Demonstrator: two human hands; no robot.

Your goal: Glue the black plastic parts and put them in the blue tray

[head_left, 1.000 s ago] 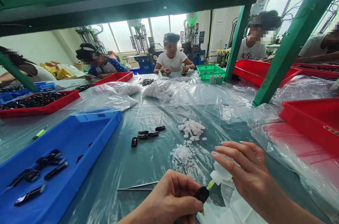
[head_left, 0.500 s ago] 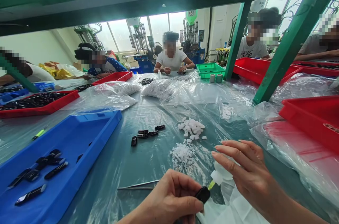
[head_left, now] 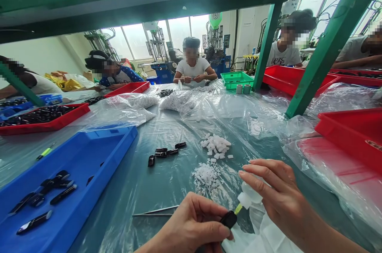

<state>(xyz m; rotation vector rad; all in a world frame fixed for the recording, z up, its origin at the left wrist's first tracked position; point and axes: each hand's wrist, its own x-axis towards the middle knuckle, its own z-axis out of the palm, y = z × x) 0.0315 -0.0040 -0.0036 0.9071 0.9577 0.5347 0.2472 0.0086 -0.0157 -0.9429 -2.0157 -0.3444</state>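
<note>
Fingers of the left hand [head_left: 191, 227] curl tightly, pinching a glossy black plastic part [head_left: 228, 219] at lower center, with steel tweezers [head_left: 155, 212] lying just left on a clear plastic sheet [head_left: 170, 183]. Farther right, the right hand [head_left: 277, 199], forearm angled in from the lower right, wraps its fingers around a white squeeze bottle [head_left: 250, 195], its yellow-green nozzle [head_left: 238, 208] tilted down against the part's upper edge.

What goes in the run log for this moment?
left hand: holds black piece | right hand: holds white squeeze bottle, nozzle at piece | nearby: tweezers
</note>
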